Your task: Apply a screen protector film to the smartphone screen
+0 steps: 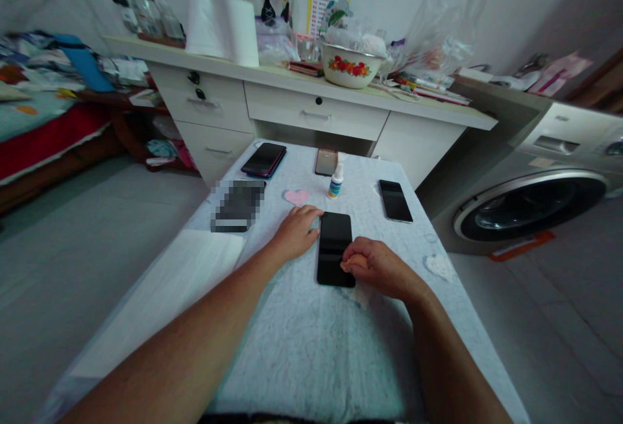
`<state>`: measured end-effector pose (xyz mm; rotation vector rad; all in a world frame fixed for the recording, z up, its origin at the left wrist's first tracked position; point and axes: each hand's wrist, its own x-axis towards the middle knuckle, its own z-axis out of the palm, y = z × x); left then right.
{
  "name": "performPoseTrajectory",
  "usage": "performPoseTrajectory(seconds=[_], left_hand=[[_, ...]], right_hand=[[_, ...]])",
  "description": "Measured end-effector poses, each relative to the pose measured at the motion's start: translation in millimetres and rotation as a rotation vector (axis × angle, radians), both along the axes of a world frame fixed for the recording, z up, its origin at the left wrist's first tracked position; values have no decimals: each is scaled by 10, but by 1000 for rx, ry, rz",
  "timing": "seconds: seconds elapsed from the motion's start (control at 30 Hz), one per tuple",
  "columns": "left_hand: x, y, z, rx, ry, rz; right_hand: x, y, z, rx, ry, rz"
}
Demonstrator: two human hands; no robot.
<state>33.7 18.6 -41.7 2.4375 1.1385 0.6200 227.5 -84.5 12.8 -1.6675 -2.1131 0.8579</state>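
Note:
A black phone (334, 245) lies face up in the middle of the pale cloth-covered table (311, 339). My left hand (295, 232) rests on the cloth against the phone's left edge, fingers curled along its upper corner. My right hand (374, 267) is closed over the phone's lower right corner, with something small and pale orange pinched under the fingers against the screen. A small white bottle with a blue label (335, 181) stands just beyond the phone, and a pink heart-shaped piece (296, 197) lies to its left.
Three more phones lie on the table: one at the far left (263, 160), one at the far middle (326, 162), one at the right (395, 200). A blurred patch (238, 206) and a white sheet (175, 294) lie at left. A cluttered desk (311, 109) stands behind, a washing machine (530, 203) at right.

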Motion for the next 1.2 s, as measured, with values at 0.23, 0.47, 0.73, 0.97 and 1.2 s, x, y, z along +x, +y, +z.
performPoseTrajectory(seconds=[0.23, 0.47, 0.73, 0.97, 1.2], left_hand=[[-3, 0, -9, 9, -5, -1], [-1, 6, -11, 9, 0, -6], [3, 10, -18, 16, -9, -6], [3, 6, -15, 10, 4, -5], [4, 23, -45, 27, -12, -15]], right_hand=[[15, -4, 0, 4, 3, -2], [14, -1, -18, 3, 2, -5], [14, 0, -20, 5, -15, -5], [14, 8, -22, 11, -10, 0], [8, 0, -17, 3, -9, -14]])
